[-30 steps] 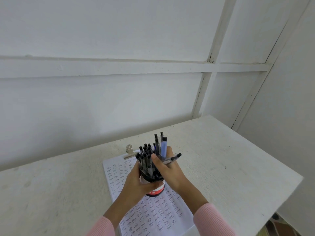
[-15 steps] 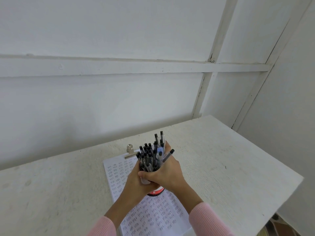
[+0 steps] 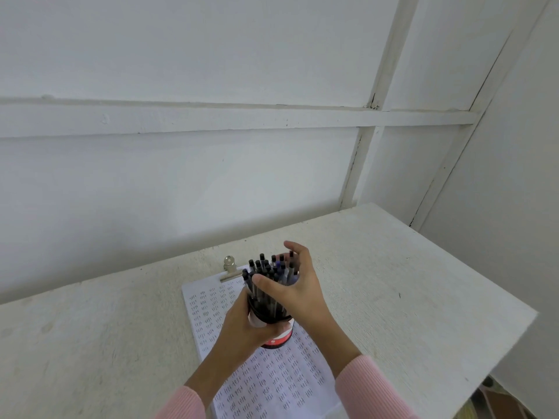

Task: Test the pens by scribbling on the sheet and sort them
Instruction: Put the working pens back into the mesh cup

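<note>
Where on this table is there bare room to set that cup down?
Bare table lies left of the sheet, up to the wall, and right of it, out to the far corner. The middle is crowded: left hand grips the cup over the sheet, right hand curls round the pens, clip behind.

one table (image 3: 393,282). one sheet (image 3: 272,382). one clip (image 3: 230,269). one holder (image 3: 279,340). pens (image 3: 266,269): more than ten, bunched, exact count unclear. two grips: left grip (image 3: 242,328), right grip (image 3: 298,293).
</note>
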